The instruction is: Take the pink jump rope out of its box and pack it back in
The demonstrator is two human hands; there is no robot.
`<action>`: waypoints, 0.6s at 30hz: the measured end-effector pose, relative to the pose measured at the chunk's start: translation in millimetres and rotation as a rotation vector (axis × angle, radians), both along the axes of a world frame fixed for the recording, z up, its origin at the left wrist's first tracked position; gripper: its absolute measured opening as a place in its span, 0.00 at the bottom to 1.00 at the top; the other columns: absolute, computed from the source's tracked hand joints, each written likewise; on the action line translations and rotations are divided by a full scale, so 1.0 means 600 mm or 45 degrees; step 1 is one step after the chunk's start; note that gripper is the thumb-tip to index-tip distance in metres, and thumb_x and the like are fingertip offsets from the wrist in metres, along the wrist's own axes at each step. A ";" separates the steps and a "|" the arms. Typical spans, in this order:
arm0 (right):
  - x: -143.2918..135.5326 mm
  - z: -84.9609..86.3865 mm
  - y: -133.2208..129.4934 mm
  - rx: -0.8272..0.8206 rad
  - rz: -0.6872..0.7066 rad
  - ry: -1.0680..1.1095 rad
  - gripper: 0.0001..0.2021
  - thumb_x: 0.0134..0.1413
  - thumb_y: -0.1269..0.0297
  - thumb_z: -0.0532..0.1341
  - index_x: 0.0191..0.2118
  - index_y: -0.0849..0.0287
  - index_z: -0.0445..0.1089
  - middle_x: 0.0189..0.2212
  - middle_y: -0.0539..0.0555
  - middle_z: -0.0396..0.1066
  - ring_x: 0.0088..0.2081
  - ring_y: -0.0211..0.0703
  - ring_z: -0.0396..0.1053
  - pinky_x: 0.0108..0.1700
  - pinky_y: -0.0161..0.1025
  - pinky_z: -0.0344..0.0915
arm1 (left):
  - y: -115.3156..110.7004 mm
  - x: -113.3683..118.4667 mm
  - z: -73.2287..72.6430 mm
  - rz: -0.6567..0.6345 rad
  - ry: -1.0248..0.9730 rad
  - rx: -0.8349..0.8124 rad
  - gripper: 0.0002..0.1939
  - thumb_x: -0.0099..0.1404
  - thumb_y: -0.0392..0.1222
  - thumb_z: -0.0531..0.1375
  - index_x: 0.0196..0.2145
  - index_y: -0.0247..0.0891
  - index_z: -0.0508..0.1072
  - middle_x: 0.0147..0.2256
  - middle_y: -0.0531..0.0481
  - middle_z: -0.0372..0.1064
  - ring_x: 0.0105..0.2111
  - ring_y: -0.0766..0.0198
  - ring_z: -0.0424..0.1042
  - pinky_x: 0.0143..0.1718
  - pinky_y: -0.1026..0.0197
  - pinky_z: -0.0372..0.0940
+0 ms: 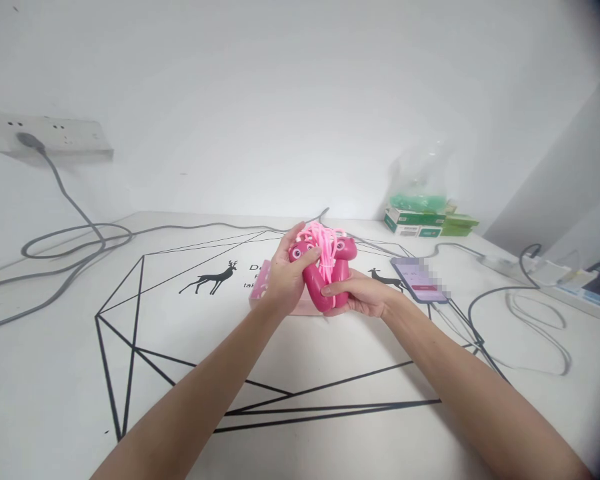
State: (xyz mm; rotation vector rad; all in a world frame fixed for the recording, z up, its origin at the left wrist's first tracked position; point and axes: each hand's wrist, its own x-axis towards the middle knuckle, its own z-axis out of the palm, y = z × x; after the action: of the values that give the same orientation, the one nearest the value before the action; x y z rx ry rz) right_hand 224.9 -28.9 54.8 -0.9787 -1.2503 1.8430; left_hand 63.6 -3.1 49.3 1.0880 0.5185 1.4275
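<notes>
A pink jump rope is held up above the table, its pale cord bundled between two dark pink handles with round cartoon eyes. My left hand is closed around the upper left of it, the thumb lying across the left handle's head. Lower down, my right hand grips the bottom ends of both handles, with its thumb in front. Behind and below the rope, a pink box lies on the table, partly covered by my hands.
The white table carries black line and deer prints. A phone lies to the right with a cable. Green and white boxes with a plastic bag stand at the back. Grey cables loop at left; a power strip sits right.
</notes>
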 end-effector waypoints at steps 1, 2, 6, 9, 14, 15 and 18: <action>0.002 0.000 0.001 -0.001 -0.003 -0.003 0.22 0.42 0.71 0.73 0.46 0.60 0.72 0.40 0.55 0.76 0.39 0.46 0.76 0.36 0.40 0.79 | 0.003 -0.007 0.005 -0.065 -0.001 -0.007 0.32 0.58 0.40 0.68 0.58 0.49 0.64 0.45 0.50 0.71 0.41 0.64 0.74 0.48 0.57 0.70; 0.003 0.001 0.001 -0.001 -0.006 -0.010 0.22 0.41 0.71 0.73 0.45 0.60 0.72 0.39 0.55 0.76 0.39 0.45 0.76 0.36 0.40 0.79 | 0.006 -0.017 0.011 -0.129 0.006 -0.010 0.32 0.59 0.40 0.68 0.59 0.50 0.63 0.46 0.50 0.71 0.41 0.64 0.74 0.48 0.57 0.70; -0.002 0.005 -0.003 0.001 0.066 -0.066 0.18 0.40 0.71 0.73 0.40 0.60 0.73 0.36 0.54 0.76 0.37 0.45 0.75 0.35 0.38 0.78 | 0.017 -0.064 0.044 -0.254 0.201 0.052 0.29 0.60 0.41 0.67 0.57 0.47 0.66 0.52 0.45 0.68 0.44 0.61 0.74 0.45 0.58 0.71; -0.014 0.007 -0.010 0.023 0.196 -0.095 0.16 0.40 0.71 0.72 0.39 0.59 0.74 0.35 0.53 0.75 0.37 0.44 0.75 0.35 0.37 0.77 | 0.012 -0.087 0.066 -0.280 0.453 0.108 0.31 0.58 0.42 0.68 0.58 0.48 0.66 0.54 0.42 0.67 0.44 0.56 0.74 0.40 0.58 0.71; -0.028 0.003 -0.015 0.040 0.291 -0.143 0.20 0.39 0.71 0.72 0.43 0.58 0.74 0.38 0.55 0.75 0.39 0.46 0.74 0.36 0.40 0.77 | -0.004 -0.089 0.078 -0.196 0.966 0.199 0.33 0.53 0.45 0.71 0.56 0.49 0.69 0.47 0.45 0.72 0.42 0.55 0.74 0.37 0.59 0.71; -0.029 0.002 -0.015 0.038 0.284 -0.151 0.21 0.39 0.70 0.72 0.44 0.58 0.74 0.39 0.55 0.76 0.40 0.46 0.74 0.36 0.40 0.77 | -0.005 -0.086 0.077 -0.173 1.011 0.223 0.31 0.53 0.45 0.71 0.54 0.48 0.71 0.47 0.46 0.72 0.42 0.55 0.74 0.37 0.59 0.70; -0.030 0.000 -0.014 0.019 0.277 -0.186 0.23 0.39 0.69 0.73 0.46 0.58 0.74 0.41 0.57 0.76 0.40 0.47 0.75 0.36 0.40 0.77 | -0.003 -0.080 0.071 -0.132 1.028 0.277 0.23 0.52 0.46 0.71 0.46 0.45 0.75 0.46 0.46 0.72 0.42 0.55 0.74 0.35 0.61 0.70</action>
State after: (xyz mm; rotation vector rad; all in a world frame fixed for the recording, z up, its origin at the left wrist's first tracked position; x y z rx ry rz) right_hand 207.0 -37.0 54.6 -1.0184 -1.5080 1.9511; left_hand 15.5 -4.9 92.0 1.8463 0.8665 0.9226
